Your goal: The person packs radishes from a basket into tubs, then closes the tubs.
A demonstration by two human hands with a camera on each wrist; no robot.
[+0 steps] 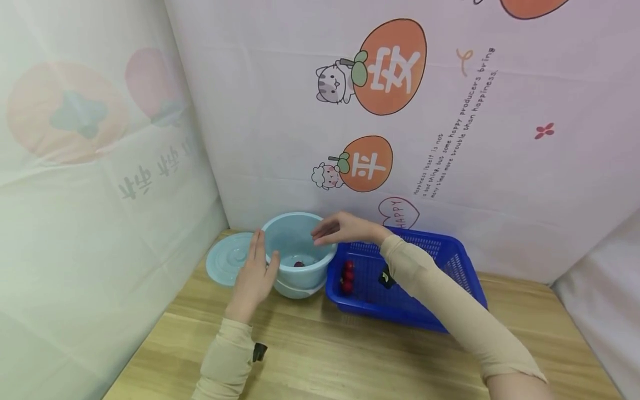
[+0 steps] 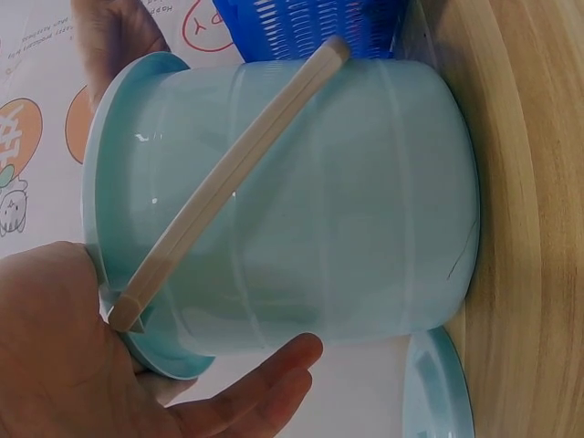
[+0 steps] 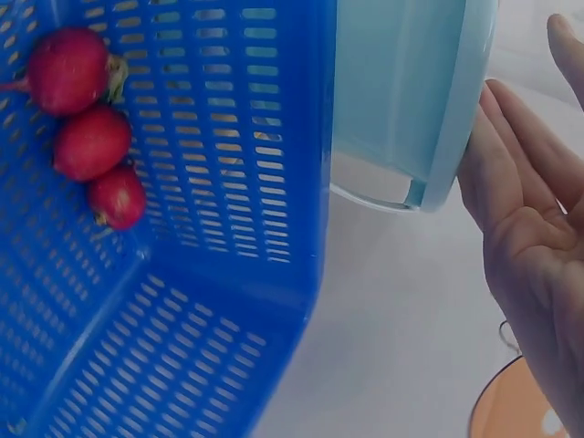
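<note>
A light blue bucket [image 1: 292, 234] stands on the table with a small red item [image 1: 299, 264] at its bottom. My left hand [image 1: 254, 280] is at the bucket's left rim, fingers extended along its side. Over the right rim hovers my right hand [image 1: 347, 229], its fingers loosely bent and nothing visible between them. In the left wrist view the bucket's beige handle [image 2: 228, 187] hangs down across the wall. Three red radishes [image 3: 93, 141] lie in a row inside the blue basket [image 1: 400, 316], right of the bucket.
A round light blue lid [image 1: 224, 260] lies on the table left of the bucket. Inside the basket is a small black object [image 1: 386, 277], partly behind my right sleeve. White printed cloth [image 1: 280, 111] hangs behind and to the left of the wooden table [image 1: 320, 355].
</note>
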